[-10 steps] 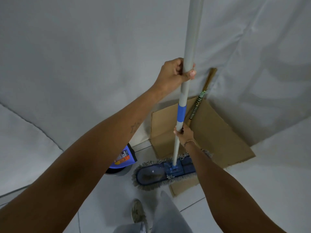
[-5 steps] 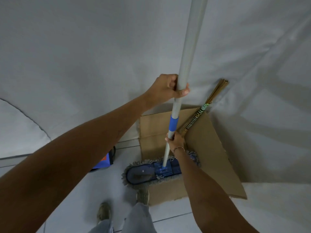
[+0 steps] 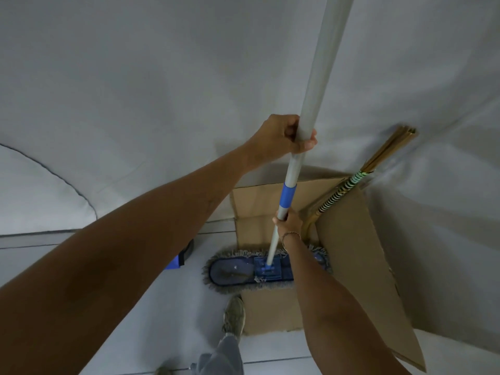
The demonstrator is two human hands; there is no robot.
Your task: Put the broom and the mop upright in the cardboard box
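No brand, label or writing can be read on anything here. The left hand point(image 3: 281, 136) is wrapped tight around the pale pole of the mop point(image 3: 303, 147), well above the blue band on the pole. The right hand point(image 3: 289, 219) is closed around the same pole just below that band, with a thin bracelet on its wrist. The pole stands nearly upright and runs out of view past the top. Below the right hand, the mop's flat blue head with its grey fringe sits across the open top of the cardboard box point(image 3: 351, 253), and its left end sticks out past the box wall. To the right of both hands, the broom point(image 3: 338, 194) leans in the far corner of the box, its striped handle tilted up against the white sheet point(image 3: 162, 77). Below the hands, 1 shoe point(image 3: 234, 315) stands on the tiled floor, touching the box.
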